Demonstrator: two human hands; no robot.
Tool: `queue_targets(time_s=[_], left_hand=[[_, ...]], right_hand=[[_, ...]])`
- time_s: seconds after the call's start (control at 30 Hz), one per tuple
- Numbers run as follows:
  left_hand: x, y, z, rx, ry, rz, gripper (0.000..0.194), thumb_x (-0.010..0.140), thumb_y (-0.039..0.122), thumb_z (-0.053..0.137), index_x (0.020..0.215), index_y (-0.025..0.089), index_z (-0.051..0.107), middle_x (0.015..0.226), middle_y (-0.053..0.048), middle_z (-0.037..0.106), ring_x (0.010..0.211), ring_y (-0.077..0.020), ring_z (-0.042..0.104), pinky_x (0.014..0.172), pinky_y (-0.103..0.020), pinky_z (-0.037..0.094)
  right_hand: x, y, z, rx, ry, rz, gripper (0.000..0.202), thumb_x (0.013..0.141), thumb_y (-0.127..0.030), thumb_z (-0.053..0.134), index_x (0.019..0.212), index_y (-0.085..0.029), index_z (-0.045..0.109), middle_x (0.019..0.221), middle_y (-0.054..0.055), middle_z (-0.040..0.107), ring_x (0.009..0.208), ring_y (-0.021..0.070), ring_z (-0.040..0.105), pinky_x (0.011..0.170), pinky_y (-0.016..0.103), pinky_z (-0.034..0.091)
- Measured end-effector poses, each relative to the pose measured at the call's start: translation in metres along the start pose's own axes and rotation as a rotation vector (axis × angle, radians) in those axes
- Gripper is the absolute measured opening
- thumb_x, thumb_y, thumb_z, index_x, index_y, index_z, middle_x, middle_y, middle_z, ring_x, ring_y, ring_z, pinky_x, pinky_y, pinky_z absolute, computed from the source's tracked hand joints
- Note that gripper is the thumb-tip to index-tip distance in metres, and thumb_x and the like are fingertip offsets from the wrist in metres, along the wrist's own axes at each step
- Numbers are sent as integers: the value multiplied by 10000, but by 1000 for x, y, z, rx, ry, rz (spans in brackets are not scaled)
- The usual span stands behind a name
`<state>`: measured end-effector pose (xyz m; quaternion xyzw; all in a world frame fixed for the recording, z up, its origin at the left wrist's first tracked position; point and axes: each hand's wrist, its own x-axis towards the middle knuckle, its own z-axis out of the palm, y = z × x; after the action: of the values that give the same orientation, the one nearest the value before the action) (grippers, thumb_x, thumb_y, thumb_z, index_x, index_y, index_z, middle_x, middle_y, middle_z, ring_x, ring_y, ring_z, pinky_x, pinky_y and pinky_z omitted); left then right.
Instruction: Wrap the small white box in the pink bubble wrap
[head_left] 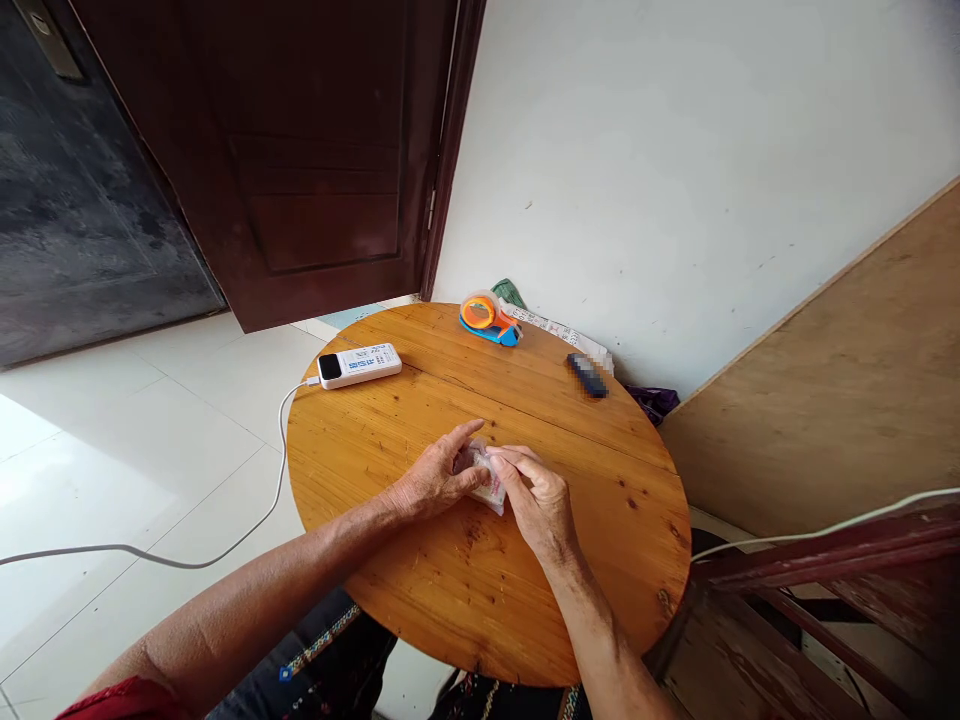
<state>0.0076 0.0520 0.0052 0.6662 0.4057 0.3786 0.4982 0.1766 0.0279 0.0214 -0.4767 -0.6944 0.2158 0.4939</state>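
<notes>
A small packet in clear, crinkled plastic (491, 494), with pale and pinkish markings, lies at the middle of the round wooden table. My left hand (435, 478) holds it from the left, thumb pressed on top and index finger stretched along the far side. From the right, my right hand (541, 500) pinches the packet's upper right edge between thumb and fingers. What is inside the plastic is too small to make out, and my fingers cover part of it.
On the wooden table (390, 440) stand a white power bank (364, 366) with a cable (279, 480) running off left, an orange and blue tape dispenser (489, 318) at the far edge, and a dark blurred object (586, 376) at right. A brown door (300, 150) and white wall (637, 150) rise behind.
</notes>
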Motion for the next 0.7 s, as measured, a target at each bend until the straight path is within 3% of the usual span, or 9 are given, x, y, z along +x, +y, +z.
queue_targets(time_s=[0.37, 0.57, 0.7], left_hand=[[6, -12, 3, -20, 88, -11, 590, 849, 322, 640, 1393, 152, 486, 897, -17, 623, 789, -140, 557, 760, -273, 469], [7, -15, -3, -321, -19, -8, 747, 791, 308, 709, 1447, 159, 386, 1102, -78, 607, 871, -147, 598, 759, -264, 485], [9, -19, -3, -331, -13, 14, 710, 802, 277, 699, 1437, 165, 403, 1115, -80, 606, 873, -144, 593, 801, -281, 486]], right_hand=[[-11, 5, -7, -328, -116, -254, 303, 978, -202, 490, 1198, -249, 693, 1147, 73, 708, 1053, 221, 671, 933, 378, 543], [-11, 7, -11, -495, -82, -382, 298, 955, -197, 517, 1180, -229, 710, 1340, 143, 582, 1185, 287, 591, 957, 459, 528], [-11, 1, -12, -564, -102, -448, 260, 939, -210, 550, 1131, -187, 723, 1315, 167, 590, 1144, 301, 595, 929, 486, 519]])
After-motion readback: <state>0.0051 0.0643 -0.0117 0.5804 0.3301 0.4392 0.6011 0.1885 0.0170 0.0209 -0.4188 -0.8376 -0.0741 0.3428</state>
